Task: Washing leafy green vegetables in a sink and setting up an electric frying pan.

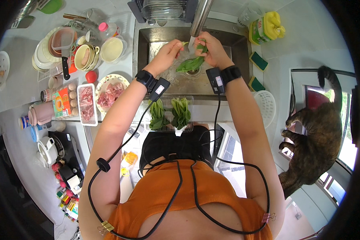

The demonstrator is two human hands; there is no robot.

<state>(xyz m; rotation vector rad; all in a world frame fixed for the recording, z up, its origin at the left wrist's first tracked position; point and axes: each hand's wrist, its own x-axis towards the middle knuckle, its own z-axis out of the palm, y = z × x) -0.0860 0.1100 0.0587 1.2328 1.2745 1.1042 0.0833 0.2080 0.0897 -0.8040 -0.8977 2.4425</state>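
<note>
Over the stainless steel sink [228, 85], my right hand [213, 49] grips a leafy green vegetable [190, 64] whose leaves hang down above the drain. My left hand [168, 54] pinches a small pale green stem piece [184, 43] between thumb and fingers; whether it joins the leaves is unclear. Between both hands, water runs from the metal faucet [201, 18]. At the sink's front edge sits a clear plastic container [192, 105] with bunches of leafy greens [181, 112] in it.
To the left stand a plate of raw meat [111, 93], a white meat tray [88, 105], a tomato [91, 76], a knife [65, 67] and stacked bowls [85, 57]. Sponges [258, 61], a yellow detergent jug [265, 28], a white strainer [264, 108] and a cat [315, 141] are at right.
</note>
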